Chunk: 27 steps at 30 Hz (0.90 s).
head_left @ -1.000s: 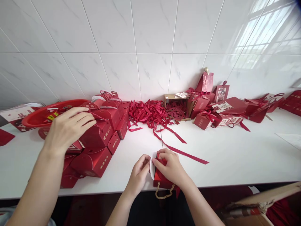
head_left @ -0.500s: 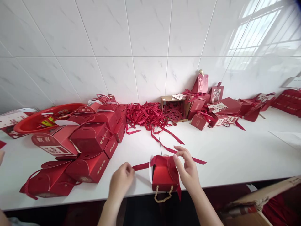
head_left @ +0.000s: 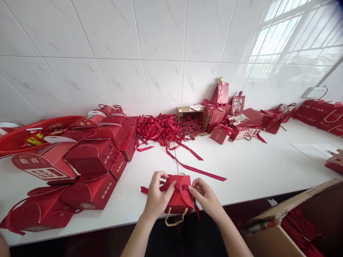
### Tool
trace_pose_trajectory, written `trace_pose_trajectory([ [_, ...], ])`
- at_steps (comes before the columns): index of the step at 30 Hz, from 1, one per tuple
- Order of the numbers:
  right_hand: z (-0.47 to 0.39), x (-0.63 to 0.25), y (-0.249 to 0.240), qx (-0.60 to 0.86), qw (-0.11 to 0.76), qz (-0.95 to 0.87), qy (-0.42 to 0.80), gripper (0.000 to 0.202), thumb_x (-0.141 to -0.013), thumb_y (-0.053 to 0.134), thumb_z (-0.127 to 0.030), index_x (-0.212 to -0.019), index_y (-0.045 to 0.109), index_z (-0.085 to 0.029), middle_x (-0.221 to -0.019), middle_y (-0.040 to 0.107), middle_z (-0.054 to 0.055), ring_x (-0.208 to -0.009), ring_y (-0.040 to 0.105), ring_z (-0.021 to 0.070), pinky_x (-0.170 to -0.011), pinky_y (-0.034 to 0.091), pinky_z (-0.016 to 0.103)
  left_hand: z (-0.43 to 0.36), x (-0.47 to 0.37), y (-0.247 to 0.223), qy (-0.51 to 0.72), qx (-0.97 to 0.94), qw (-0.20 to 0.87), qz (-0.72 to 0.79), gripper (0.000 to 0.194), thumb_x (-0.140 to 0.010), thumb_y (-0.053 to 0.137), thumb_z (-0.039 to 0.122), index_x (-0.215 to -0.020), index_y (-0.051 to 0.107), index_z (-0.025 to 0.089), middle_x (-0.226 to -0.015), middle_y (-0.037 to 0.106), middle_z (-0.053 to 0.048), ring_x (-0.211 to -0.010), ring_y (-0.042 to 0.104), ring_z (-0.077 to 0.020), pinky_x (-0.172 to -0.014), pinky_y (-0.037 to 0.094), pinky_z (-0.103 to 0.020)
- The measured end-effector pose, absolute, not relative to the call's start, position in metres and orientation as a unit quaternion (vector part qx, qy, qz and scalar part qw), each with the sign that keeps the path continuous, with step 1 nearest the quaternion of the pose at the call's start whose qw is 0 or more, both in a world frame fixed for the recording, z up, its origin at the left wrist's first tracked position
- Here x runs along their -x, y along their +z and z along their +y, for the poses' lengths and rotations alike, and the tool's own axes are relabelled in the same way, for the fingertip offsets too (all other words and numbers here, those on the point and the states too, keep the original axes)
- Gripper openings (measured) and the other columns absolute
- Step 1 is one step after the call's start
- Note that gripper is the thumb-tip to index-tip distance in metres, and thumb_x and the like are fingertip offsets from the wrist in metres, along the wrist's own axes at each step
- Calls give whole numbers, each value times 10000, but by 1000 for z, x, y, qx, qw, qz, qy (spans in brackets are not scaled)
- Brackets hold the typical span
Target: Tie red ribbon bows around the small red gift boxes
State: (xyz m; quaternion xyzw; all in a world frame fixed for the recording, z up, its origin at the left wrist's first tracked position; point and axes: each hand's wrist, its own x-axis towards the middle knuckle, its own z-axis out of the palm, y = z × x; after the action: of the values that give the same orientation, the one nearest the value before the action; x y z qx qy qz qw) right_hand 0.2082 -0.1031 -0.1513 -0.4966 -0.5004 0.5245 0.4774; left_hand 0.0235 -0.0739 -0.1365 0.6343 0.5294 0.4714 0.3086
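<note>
A small red gift box [head_left: 178, 206] with a beige rope handle [head_left: 174, 224] sits at the table's front edge, its rounded flaps folded over the top. My left hand [head_left: 157, 196] grips the box's left side, its thumb on the flap by the slot. A dark red ribbon [head_left: 144, 190] runs across the box top, its left end passing behind that hand. At the right flap my right hand [head_left: 205, 197] pinches the ribbon between thumb and finger. The ribbon's other end hangs down the box's right side.
Stacked red gift boxes [head_left: 92, 157] stand on the left, before an orange-red basin [head_left: 10, 141]. Loose ribbons [head_left: 158, 130] pile up by the wall, beside an open carton [head_left: 183, 113]. A cardboard box [head_left: 270, 239] is at lower right. Another person's hand [head_left: 338, 157] shows at far right.
Both hands have come in over the box. The flaps, raised and apart before, are now folded together on top. My left hand has moved from the ribbon's stretched end to the box.
</note>
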Motion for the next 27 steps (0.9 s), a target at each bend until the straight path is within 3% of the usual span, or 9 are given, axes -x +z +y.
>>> trace_pose_trajectory([
  [4,-99,-214,-154,498,431,-493,568,412,-798,566,-560,-678,403,-202,-578,366,-65,-511,299,83,-491,231,231,-74,-33,-142,432,-615,363,551,222,-778,598,389,-798,440,234,-706,449,43,-667,475,-144,-641,416,-253],
  [7,-96,-227,-155,480,411,-519,576,436,-817,559,-529,-591,406,-187,-557,350,-54,-533,290,91,-520,230,248,-72,-17,-145,386,-622,410,545,301,-810,552,440,-676,400,218,-609,360,58,-585,381,-125,-571,336,-238],
  [10,-90,-240,-158,451,446,-520,572,438,-802,596,-482,-547,394,-189,-536,317,-56,-543,270,98,-535,227,259,-68,1,-149,366,-620,417,554,439,-793,562,491,-557,330,202,-558,284,59,-554,311,-111,-554,280,-247],
  [15,-78,-247,-163,433,447,-554,553,412,-800,603,-456,-551,410,-191,-555,316,-53,-557,285,101,-552,258,262,-66,11,-154,367,-603,431,561,483,-762,586,520,-527,312,199,-546,243,64,-541,277,-103,-540,263,-248],
  [17,-76,-247,-163,454,432,-567,535,417,-797,600,-474,-550,417,-192,-549,332,-51,-554,320,104,-555,290,262,-69,9,-155,379,-592,432,565,481,-752,599,514,-516,324,197,-542,261,63,-535,301,-104,-538,288,-245],
  [19,-76,-249,-163,479,423,-578,508,380,-808,578,-492,-594,479,-193,-575,418,-34,-586,408,121,-590,353,268,-74,8,-156,414,-565,426,572,416,-733,626,502,-550,417,193,-588,376,47,-573,402,-118,-562,353,-242],
  [21,-80,-253,-163,516,444,-574,454,301,-815,561,-499,-765,575,-203,-748,565,10,-722,521,162,-691,421,294,-82,11,-158,474,-520,403,585,319,-699,667,490,-700,548,194,-767,530,0,-719,532,-161,-634,431,-254],
  [24,-91,-261,-161,575,486,-548,364,323,-810,560,-505,-970,580,-225,-1011,607,57,-930,558,212,-813,438,335,-99,17,-160,544,-469,346,604,290,-695,690,459,-815,620,205,-925,586,-46,-877,583,-210,-736,466,-276],
  [27,-107,-264,-157,582,445,-557,392,319,-852,499,-504,-851,606,-203,-709,590,14,-716,560,183,-693,434,306,-116,20,-160,498,-528,361,586,232,-768,642,409,-655,640,206,-753,576,-31,-758,575,-192,-716,448,-265],
])
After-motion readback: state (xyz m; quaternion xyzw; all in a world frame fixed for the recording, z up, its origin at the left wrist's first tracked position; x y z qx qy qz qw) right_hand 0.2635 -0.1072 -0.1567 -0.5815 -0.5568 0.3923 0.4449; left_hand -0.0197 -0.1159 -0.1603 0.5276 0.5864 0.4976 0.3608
